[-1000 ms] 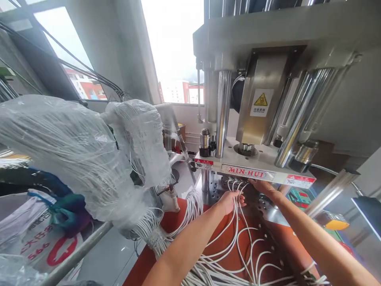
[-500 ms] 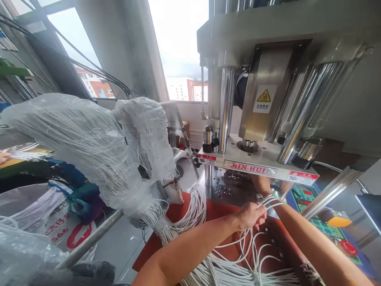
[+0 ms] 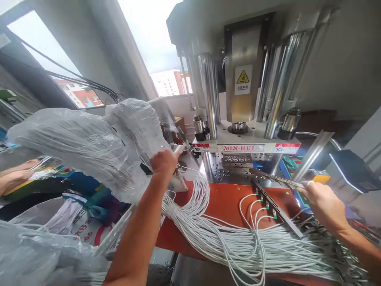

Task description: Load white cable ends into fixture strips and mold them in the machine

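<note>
My left hand (image 3: pixel 165 161) is closed in a fist beside the plastic-wrapped cable bundle (image 3: pixel 74 139). A pale piece shows at its edge, and what it grips is hidden. My right hand (image 3: pixel 327 204) is closed around the near end of a long narrow metal bar (image 3: pixel 276 179), whose far end reaches the press bed (image 3: pixel 214 174). A second metal bar (image 3: pixel 279 210) lies on the red board (image 3: pixel 222 198). Several white cables with small green ends (image 3: pixel 268 205) run to its side. Many white cables (image 3: pixel 238 242) lie across the board's front.
The press (image 3: pixel 244 147) stands ahead with its pillars and a patterned metal block (image 3: pixel 237 161) on the bed. A control panel (image 3: pixel 287 165) is at right. Another person's hands (image 3: pixel 18 176) are at far left, above a white sack (image 3: pixel 77 222).
My hands have parted: the left has let go of the cables and moved to the frame, the right holds a metal bar. The green-ended cables now lie by the other bar. The view has shifted.
</note>
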Tool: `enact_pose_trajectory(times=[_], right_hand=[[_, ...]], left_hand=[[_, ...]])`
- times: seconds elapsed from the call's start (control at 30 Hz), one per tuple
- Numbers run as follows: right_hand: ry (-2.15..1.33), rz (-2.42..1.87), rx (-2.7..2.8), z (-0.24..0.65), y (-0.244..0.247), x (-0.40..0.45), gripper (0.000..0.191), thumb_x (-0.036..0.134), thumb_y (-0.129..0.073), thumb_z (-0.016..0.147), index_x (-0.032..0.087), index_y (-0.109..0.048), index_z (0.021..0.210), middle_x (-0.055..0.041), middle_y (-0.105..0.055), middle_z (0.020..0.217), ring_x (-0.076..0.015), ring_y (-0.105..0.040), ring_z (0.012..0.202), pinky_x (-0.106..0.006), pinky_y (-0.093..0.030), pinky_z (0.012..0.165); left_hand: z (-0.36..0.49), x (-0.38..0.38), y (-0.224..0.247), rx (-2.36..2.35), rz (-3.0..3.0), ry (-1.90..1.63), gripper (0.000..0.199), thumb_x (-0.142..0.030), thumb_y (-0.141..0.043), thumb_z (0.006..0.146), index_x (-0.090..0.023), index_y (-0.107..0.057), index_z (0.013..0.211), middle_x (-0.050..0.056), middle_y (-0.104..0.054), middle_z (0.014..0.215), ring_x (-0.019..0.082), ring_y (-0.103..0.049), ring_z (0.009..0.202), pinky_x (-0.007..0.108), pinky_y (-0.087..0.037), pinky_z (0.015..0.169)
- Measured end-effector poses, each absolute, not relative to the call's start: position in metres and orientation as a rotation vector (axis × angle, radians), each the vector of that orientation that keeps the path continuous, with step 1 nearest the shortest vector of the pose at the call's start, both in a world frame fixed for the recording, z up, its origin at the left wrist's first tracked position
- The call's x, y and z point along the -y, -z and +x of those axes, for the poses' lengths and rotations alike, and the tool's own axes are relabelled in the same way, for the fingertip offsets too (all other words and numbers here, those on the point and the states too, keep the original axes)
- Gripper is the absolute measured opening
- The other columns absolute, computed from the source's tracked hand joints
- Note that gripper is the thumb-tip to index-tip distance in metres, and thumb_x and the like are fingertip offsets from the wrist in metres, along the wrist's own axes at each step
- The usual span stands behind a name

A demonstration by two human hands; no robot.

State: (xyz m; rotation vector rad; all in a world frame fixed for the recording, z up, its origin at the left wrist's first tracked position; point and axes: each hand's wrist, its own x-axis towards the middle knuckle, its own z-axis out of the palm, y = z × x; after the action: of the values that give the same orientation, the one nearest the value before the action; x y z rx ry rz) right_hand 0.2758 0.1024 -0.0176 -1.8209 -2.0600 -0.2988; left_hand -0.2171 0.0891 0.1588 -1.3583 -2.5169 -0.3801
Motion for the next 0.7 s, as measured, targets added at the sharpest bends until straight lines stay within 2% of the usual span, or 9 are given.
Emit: enact_pose_trajectory(times=[0.07,0.13,0.2,0.27,0.4,0.53,0.7], right_hand=[[0.394,-1.898,2.057,0.299,0.024,-0.095,0.038,0.054,-0.028,0.094,0.026,-0.042,0.073,-0.0057,-0.054,0.076,-0.0272,-0.052,0.079,-0.036,-0.036,0.063],[0.466,-1.963,2.068,0.312,0.03,-0.092,0.036,0.051,-0.031,0.095,0.025,-0.046,0.075,-0.006,-0.055,0.077,-0.0272,-0.052,0.078,-0.036,-0.034,0.063],[0.5,-2.005,2.081,0.314,0.034,-0.09,0.034,0.047,-0.033,0.095,0.024,-0.05,0.077,-0.0062,-0.056,0.078,-0.0266,-0.051,0.078,-0.035,-0.033,0.063],[0.485,-2.011,2.089,0.308,0.036,-0.089,0.032,0.044,-0.035,0.096,0.022,-0.052,0.08,-0.0063,-0.057,0.079,-0.0257,-0.051,0.079,-0.034,-0.032,0.064],[0.322,-2.021,2.134,0.287,0.035,-0.092,0.028,0.042,-0.038,0.096,0.021,-0.052,0.082,-0.0066,-0.058,0.081,-0.0244,-0.052,0.081,-0.032,-0.03,0.063],[0.096,-1.977,2.268,0.27,0.033,-0.101,0.019,0.036,-0.044,0.095,0.021,-0.051,0.086,-0.0074,-0.06,0.084,-0.0235,-0.052,0.082,-0.031,-0.029,0.063],[0.044,-1.892,2.357,0.251,0.031,-0.113,0.013,0.03,-0.047,0.094,0.019,-0.054,0.09,-0.0091,-0.061,0.088,-0.024,-0.052,0.087,-0.031,-0.03,0.065]], left_hand=[[-0.181,-0.076,-0.141,2.209,-1.575,0.561,0.041,-0.047,-0.044,0.093,-0.012,-0.066,0.098,0.017,-0.068,0.095,0.032,-0.062,0.099,0.044,-0.048,0.084],[-0.131,-0.07,-0.11,1.792,-2.203,0.673,0.031,-0.037,-0.041,0.096,-0.02,-0.066,0.096,0.008,-0.069,0.098,0.023,-0.061,0.101,0.035,-0.048,0.088],[-0.081,-0.077,-0.075,1.327,-2.759,0.656,0.023,-0.027,-0.048,0.094,-0.023,-0.062,0.111,0.004,-0.067,0.11,0.018,-0.055,0.113,0.03,-0.046,0.096],[-0.041,-0.097,-0.041,1.05,-3.018,0.566,0.031,-0.023,-0.053,0.09,-0.021,-0.058,0.121,0.004,-0.061,0.126,0.018,-0.044,0.128,0.032,-0.039,0.107],[-0.007,-0.145,-0.002,1.057,-3.212,0.226,0.044,-0.026,-0.061,0.086,-0.022,-0.052,0.129,0.005,-0.053,0.137,0.022,-0.031,0.138,0.042,-0.035,0.111],[-0.009,-0.161,0.005,1.05,-3.211,0.098,0.044,-0.028,-0.067,0.079,-0.026,-0.057,0.122,0.005,-0.06,0.125,0.026,-0.043,0.126,0.046,-0.037,0.104],[-0.025,-0.147,0.009,0.939,-3.189,0.235,0.04,-0.021,-0.064,0.077,-0.018,-0.06,0.117,0.01,-0.064,0.114,0.026,-0.05,0.109,0.04,-0.041,0.096]])
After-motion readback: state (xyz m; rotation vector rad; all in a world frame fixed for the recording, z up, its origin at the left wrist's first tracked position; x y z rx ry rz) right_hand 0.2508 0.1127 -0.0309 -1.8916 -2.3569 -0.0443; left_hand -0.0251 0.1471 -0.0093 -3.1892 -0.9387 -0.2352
